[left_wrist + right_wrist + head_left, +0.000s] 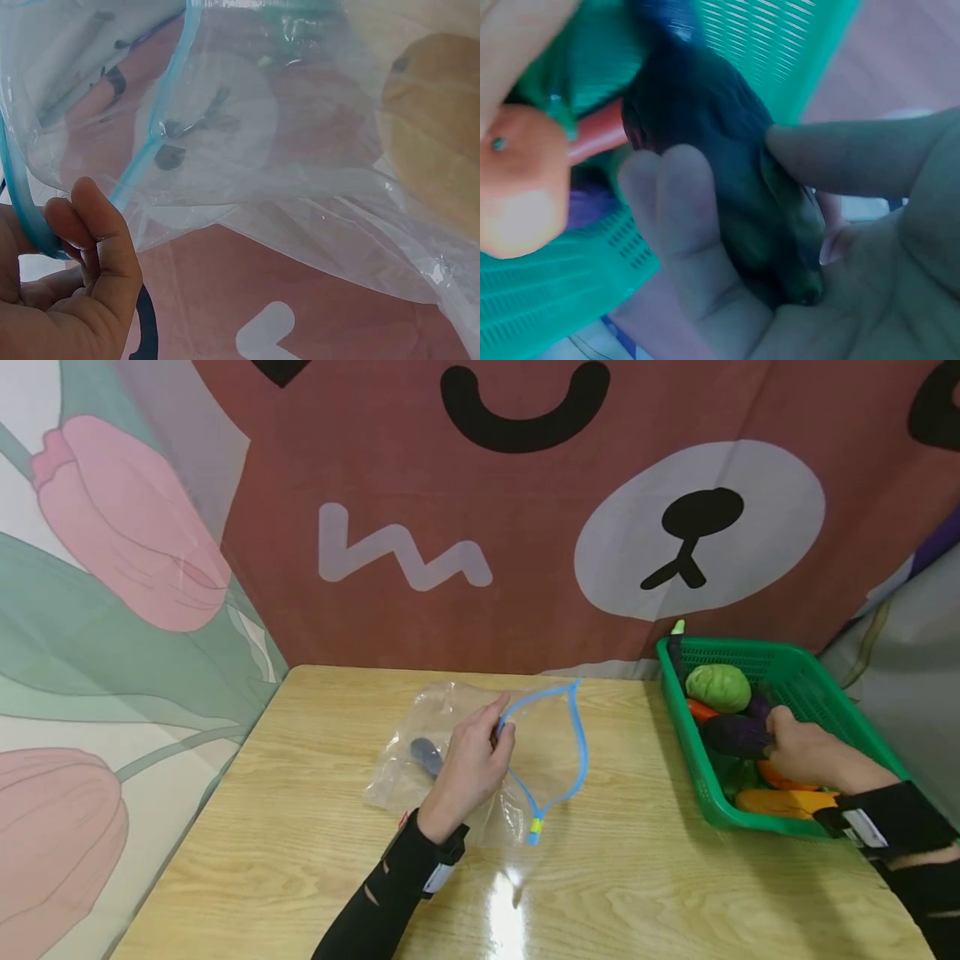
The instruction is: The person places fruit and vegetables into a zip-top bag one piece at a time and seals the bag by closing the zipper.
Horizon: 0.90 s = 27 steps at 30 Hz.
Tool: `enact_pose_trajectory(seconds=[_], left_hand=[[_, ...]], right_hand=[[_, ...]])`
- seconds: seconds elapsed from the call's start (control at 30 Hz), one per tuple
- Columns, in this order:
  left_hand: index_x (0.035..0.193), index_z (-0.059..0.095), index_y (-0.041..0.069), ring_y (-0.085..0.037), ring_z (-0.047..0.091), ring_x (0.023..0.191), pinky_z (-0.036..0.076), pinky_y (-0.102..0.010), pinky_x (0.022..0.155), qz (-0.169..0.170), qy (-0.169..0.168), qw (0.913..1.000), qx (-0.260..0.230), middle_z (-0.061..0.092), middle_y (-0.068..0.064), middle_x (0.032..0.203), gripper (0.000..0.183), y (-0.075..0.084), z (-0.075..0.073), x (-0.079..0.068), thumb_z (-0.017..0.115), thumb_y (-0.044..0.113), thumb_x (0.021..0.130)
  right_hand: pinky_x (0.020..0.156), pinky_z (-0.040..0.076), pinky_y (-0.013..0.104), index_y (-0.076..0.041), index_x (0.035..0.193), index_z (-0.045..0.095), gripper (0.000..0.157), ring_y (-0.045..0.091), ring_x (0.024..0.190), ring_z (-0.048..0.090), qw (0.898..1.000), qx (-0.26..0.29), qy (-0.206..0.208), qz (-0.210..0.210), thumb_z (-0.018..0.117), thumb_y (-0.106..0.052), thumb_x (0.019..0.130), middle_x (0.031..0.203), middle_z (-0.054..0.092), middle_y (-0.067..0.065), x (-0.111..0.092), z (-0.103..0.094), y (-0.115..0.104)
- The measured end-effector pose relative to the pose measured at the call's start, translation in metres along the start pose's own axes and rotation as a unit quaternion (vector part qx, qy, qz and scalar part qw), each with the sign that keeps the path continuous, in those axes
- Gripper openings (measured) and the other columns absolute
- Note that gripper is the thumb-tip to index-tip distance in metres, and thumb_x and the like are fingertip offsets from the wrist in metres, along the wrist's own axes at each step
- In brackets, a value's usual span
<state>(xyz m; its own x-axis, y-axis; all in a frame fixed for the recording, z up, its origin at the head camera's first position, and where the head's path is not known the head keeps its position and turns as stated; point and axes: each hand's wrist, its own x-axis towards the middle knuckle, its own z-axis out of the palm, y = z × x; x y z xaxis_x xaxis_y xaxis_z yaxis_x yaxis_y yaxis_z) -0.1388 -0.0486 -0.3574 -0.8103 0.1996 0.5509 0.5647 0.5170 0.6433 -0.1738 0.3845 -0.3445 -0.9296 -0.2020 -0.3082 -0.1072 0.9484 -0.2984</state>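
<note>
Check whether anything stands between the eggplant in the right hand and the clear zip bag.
The green basket's side wall stands between the eggplant and the clear zip bag. Beyond that wall, nothing visible blocks the way across the tabletop.

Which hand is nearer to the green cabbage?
Right. The right hand grips an eggplant in the basket, close to the green cabbage; the left hand is farther left, pinching the zip bag.

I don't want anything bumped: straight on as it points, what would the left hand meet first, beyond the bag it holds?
The left hand would probably meet the brown cloth behind the table; depth is unclear.
</note>
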Motion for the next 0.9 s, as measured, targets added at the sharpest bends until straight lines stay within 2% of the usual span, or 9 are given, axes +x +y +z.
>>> enact_pose_trajectory(seconds=[0.17,0.27,0.37,0.4,0.47,0.53,0.6,0.73,0.9], left_hand=[[0.131,0.051,-0.009,-0.008,0.038,0.054,0.036,-0.023,0.051,0.001,0.004,1.0000,0.004,0.042,0.003,0.065,0.040,0.001,0.001,0.000,0.053,0.005,0.093],[0.131,0.051,-0.008,-0.007,0.038,0.054,0.036,-0.023,0.050,-0.001,0.005,1.0000,0.003,0.042,0.003,0.065,0.040,0.001,0.002,0.000,0.053,0.005,0.093],[0.131,0.050,-0.008,-0.007,0.038,0.054,0.036,-0.023,0.050,-0.004,0.001,1.0000,0.001,0.042,0.004,0.065,0.040,0.001,0.003,0.000,0.053,0.005,0.093],[0.131,0.050,-0.008,-0.007,0.038,0.053,0.036,-0.022,0.050,-0.005,-0.001,1.0000,0.000,0.042,0.004,0.065,0.040,0.001,0.003,0.000,0.052,0.005,0.094],[0.132,0.050,-0.008,-0.007,0.039,0.053,0.036,-0.022,0.050,-0.008,-0.005,1.0000,0.000,0.042,0.003,0.065,0.040,0.001,0.003,-0.001,0.052,0.005,0.094],[0.132,0.050,-0.007,-0.007,0.039,0.053,0.036,-0.022,0.050,-0.010,-0.009,0.9999,0.000,0.042,0.003,0.066,0.040,0.001,0.003,-0.001,0.052,0.005,0.094],[0.133,0.049,-0.006,-0.007,0.039,0.053,0.036,-0.022,0.050,-0.010,-0.012,0.9999,0.002,0.042,0.003,0.066,0.041,0.002,0.003,0.000,0.051,0.006,0.095],[0.134,0.049,-0.005,-0.007,0.038,0.052,0.035,-0.021,0.049,-0.008,-0.013,0.9999,0.002,0.042,0.003,0.066,0.041,0.002,0.004,0.000,0.051,0.007,0.095],[0.133,0.049,-0.006,-0.006,0.038,0.052,0.036,-0.021,0.048,-0.004,-0.006,1.0000,-0.002,0.042,0.003,0.065,0.041,0.002,0.004,0.000,0.052,0.006,0.094]], right_hand=[[0.050,0.035,0.035,0.014,0.121,0.019,0.044,0.022,0.057,0.045,0.999,0.027,0.026,0.010,0.046,-0.010,0.095,0.080,0.051,0.022,-0.015,-0.008,-0.011],[0.049,0.036,0.035,0.016,0.129,0.018,0.053,0.021,0.057,0.048,0.999,0.016,0.043,0.018,0.046,-0.016,0.096,0.091,0.051,0.033,-0.020,-0.015,-0.020],[0.047,0.036,0.035,0.016,0.131,0.022,0.057,0.021,0.054,0.048,0.998,0.000,0.067,0.019,0.047,-0.021,0.096,0.111,0.045,0.043,-0.026,-0.022,-0.032],[0.046,0.036,0.035,0.015,0.132,0.024,0.057,0.020,0.052,0.047,0.997,-0.004,0.073,0.017,0.047,-0.023,0.096,0.110,0.046,0.042,-0.028,-0.023,-0.037],[0.043,0.034,0.034,0.011,0.135,0.025,0.058,0.018,0.045,0.042,0.997,-0.001,0.078,0.013,0.047,-0.026,0.096,0.092,0.053,0.034,-0.032,-0.025,-0.047],[0.041,0.033,0.032,0.007,0.136,0.027,0.057,0.017,0.041,0.038,0.996,-0.002,0.087,0.005,0.048,-0.028,0.096,0.074,0.054,0.021,-0.038,-0.026,-0.060],[0.041,0.032,0.031,0.004,0.135,0.031,0.055,0.016,0.042,0.038,0.995,-0.004,0.099,-0.010,0.050,-0.029,0.096,0.064,0.050,0.007,-0.043,-0.026,-0.073],[0.044,0.032,0.030,-0.004,0.133,0.039,0.046,0.016,0.045,0.041,0.990,-0.013,0.128,-0.059,0.054,-0.026,0.095,0.063,0.049,0.001,-0.055,-0.030,-0.100],[0.044,0.035,0.027,-0.014,0.130,0.046,0.038,0.009,0.044,0.041,0.979,0.021,0.143,-0.142,0.058,-0.017,0.094,0.067,0.051,-0.001,-0.065,-0.033,-0.129]])
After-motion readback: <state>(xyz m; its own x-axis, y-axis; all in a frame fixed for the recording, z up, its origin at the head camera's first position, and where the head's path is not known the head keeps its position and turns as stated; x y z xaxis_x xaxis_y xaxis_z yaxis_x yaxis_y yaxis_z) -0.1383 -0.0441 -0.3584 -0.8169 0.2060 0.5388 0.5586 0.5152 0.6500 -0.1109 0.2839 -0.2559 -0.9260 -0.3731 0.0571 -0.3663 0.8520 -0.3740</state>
